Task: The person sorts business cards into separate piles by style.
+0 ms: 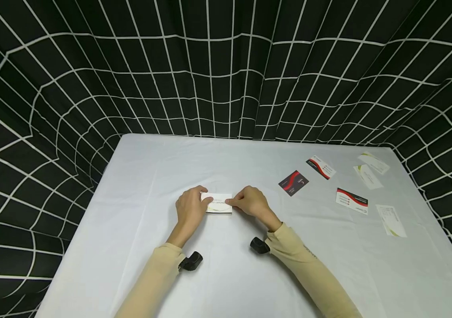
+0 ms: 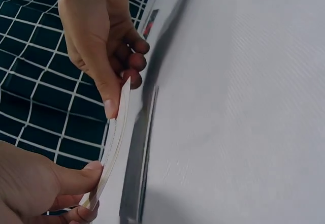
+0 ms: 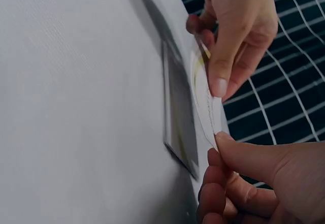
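Note:
A white business card (image 1: 218, 205) with printed lettering and a yellow-green curve is held level between both hands near the middle of the table. My left hand (image 1: 191, 205) pinches one end between thumb and fingers. At the other end, my right hand (image 1: 252, 202) pinches it the same way. The card bows slightly in the left wrist view. Below it a small stack of cards (image 3: 177, 115) lies on the white cloth, with a gap visible between them in both wrist views. From above, the held card hides most of that stack.
To the right lie a dark business card (image 1: 293, 183) with a red stripe, two black-red-white cards, one the farther card (image 1: 321, 167), one the nearer card (image 1: 351, 201), and several white cards, including one by the right edge (image 1: 391, 221). A black curtain with white grid surrounds the table (image 1: 122, 247).

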A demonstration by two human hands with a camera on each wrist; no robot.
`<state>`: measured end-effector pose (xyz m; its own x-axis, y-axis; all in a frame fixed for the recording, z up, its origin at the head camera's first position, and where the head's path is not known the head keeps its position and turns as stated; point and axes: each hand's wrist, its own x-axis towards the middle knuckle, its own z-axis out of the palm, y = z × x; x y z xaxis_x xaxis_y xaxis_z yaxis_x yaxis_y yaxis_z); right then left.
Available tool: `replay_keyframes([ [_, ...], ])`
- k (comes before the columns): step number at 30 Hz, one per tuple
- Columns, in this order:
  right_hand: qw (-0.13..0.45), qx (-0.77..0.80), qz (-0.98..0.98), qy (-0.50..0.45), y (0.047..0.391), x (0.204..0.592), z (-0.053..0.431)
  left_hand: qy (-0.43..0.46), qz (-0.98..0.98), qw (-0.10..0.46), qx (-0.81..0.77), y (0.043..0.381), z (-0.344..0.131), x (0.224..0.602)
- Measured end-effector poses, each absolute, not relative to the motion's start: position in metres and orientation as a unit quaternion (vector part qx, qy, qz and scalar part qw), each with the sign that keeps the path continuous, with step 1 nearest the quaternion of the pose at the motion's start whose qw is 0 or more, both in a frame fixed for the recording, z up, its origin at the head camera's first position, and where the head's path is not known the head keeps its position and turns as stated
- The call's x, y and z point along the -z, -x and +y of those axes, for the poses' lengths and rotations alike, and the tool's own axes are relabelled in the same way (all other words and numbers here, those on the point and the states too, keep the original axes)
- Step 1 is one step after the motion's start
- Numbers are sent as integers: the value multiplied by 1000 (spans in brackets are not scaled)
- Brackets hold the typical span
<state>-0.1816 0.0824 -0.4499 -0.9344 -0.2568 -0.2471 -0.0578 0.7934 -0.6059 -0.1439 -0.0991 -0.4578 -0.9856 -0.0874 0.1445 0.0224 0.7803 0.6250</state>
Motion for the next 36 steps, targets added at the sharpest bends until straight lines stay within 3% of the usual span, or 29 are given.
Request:
replay_keyframes([
  [14, 146, 292, 943, 73, 176, 455, 81, -3, -950, 82, 300, 144, -100, 467],
  [26, 80, 198, 973, 89, 167, 456, 67, -49, -956, 81, 279, 141, -98, 474],
  [36, 72, 262, 955, 120, 169, 459, 81, -28, -950, 83, 298, 138, -86, 471],
])
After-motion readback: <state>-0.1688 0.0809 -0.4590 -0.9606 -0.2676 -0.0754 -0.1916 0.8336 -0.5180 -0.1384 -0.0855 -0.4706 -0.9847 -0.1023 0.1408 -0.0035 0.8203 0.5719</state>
